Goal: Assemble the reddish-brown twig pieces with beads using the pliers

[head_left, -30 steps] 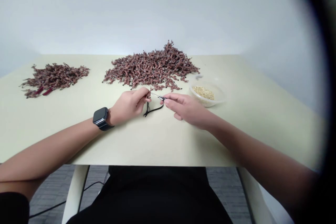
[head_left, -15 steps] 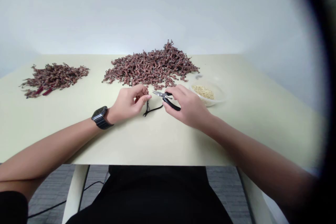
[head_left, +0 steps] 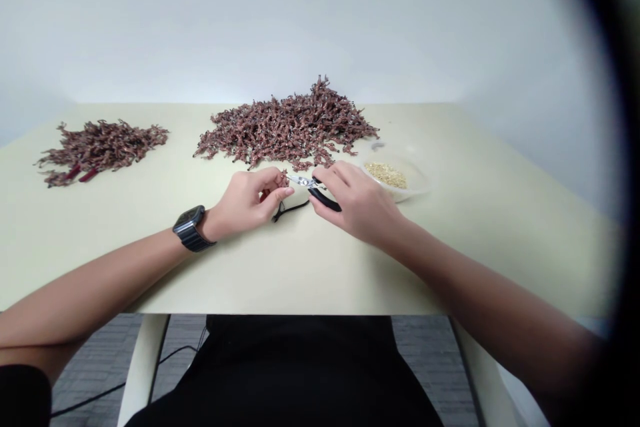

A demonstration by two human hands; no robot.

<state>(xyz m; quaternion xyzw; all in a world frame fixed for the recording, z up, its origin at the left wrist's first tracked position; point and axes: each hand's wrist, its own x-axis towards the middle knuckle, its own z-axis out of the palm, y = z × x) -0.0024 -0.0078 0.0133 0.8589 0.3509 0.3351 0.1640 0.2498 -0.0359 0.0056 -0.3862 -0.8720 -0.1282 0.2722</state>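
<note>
In my right hand (head_left: 357, 203) is a pair of pliers (head_left: 326, 199) with black handles and slim metal jaws pointing left. Between the thumb and fingers of my left hand (head_left: 253, 197) I pinch a small reddish-brown twisted piece (head_left: 285, 178); its exact kind is too small to make out. The plier tips meet this piece at my left fingertips. Under the hands, on the table, lies a second black-handled tool (head_left: 290, 210), partly covered by my left hand.
Behind my hands spreads a large heap of reddish-brown pieces (head_left: 285, 127). A smaller heap (head_left: 107, 145) lies at the left, with dark red handles (head_left: 89, 175) at its front. Right of the pliers stands a clear bowl (head_left: 417, 185) of small gold-coloured bits (head_left: 386, 175).
My left hand has shifted slightly right and down, and the plier jaws now touch the pinched piece. The jaws look more closed than before.
</note>
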